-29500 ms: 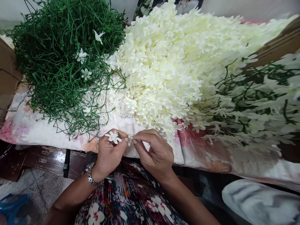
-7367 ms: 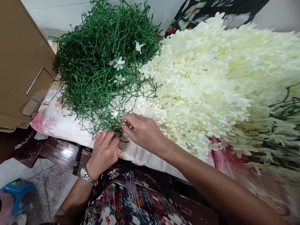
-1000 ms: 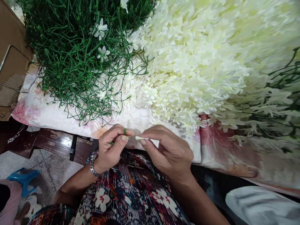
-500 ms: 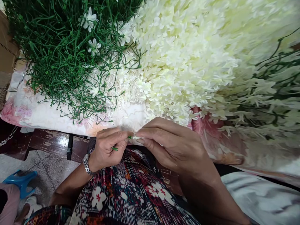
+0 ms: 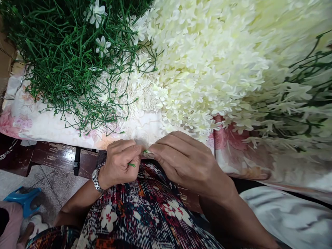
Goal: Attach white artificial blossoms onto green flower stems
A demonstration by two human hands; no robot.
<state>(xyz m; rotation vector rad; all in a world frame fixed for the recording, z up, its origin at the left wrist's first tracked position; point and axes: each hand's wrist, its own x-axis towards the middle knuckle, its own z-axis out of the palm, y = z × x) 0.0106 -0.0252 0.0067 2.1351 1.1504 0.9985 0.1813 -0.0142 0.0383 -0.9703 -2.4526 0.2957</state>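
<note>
My left hand (image 5: 119,162) is closed in a pinch on a thin green plastic stem (image 5: 131,165), whose end pokes out below the thumb. My right hand (image 5: 183,160) is also closed, its fingertips pinching a small white flower piece (image 5: 148,152) pressed against the stem's tip. Both hands meet just in front of the table edge, over my lap. A metal watch (image 5: 95,180) sits on my left wrist. Behind the hands lie a tangled heap of green stems (image 5: 64,62) and a big mound of loose cream-white petals (image 5: 207,65).
A floral cloth (image 5: 38,124) covers the dark wooden table (image 5: 57,159). Finished sprigs of white flowers on green stems (image 5: 293,103) lie at the right. Brown cardboard (image 5: 5,62) stands at the far left. A blue plastic object (image 5: 19,199) is on the tiled floor.
Over the last second my hands came together, bringing the white flower piece onto the stem tip. The view shifted slightly toward the piles.
</note>
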